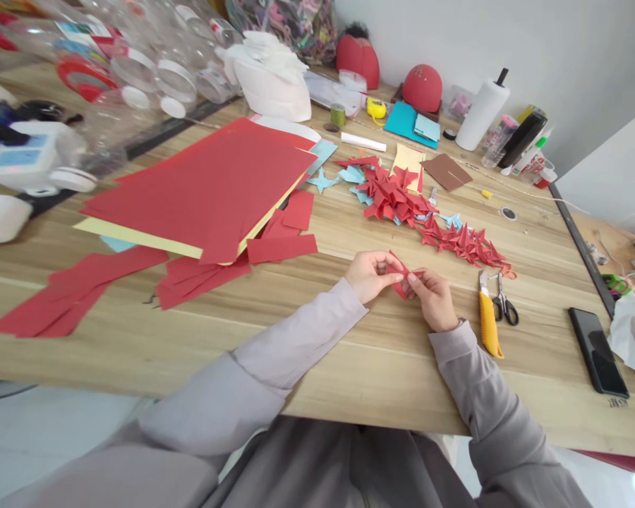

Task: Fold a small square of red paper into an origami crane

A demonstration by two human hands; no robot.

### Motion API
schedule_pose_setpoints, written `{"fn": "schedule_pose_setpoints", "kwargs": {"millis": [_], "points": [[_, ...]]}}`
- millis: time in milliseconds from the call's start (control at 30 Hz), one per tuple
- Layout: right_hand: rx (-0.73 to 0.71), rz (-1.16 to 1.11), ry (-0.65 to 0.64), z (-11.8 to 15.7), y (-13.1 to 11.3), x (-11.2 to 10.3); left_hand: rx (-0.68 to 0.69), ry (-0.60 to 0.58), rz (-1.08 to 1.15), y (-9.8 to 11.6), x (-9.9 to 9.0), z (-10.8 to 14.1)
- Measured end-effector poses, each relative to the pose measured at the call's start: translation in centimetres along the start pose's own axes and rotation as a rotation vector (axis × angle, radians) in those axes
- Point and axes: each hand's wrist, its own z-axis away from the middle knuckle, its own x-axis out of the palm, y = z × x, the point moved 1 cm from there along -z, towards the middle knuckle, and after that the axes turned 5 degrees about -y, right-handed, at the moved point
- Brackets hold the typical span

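Observation:
Between my two hands is a small folded piece of red paper (398, 264), pinched just above the wooden table. My left hand (371, 272) grips its left side with thumb and fingers. On the other side, my right hand (432, 295) pinches it near the middle, and the fingers hide part of the folds. Beyond them lies a heap of red folded paper stars (394, 194), with a second row of red stars (463, 241) trailing to the right. A light blue paper star (322, 181) sits left of the heap.
Large red sheets (206, 183) and cut red strips (79, 293) cover the table's left. Right of my hands lie a yellow-handled cutter (489, 321), black scissors (504, 307) and a phone (597, 351). Plastic bottles (177, 81) crowd the far left; a white roll (482, 113) stands behind.

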Motion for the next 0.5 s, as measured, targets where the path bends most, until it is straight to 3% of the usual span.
{"fn": "schedule_pose_setpoints", "kwargs": {"millis": [500], "points": [[0.019, -0.018, 0.107, 0.03, 0.26, -0.11, 0.038, -0.048, -0.012, 0.32, 0.32, 0.27]]}}
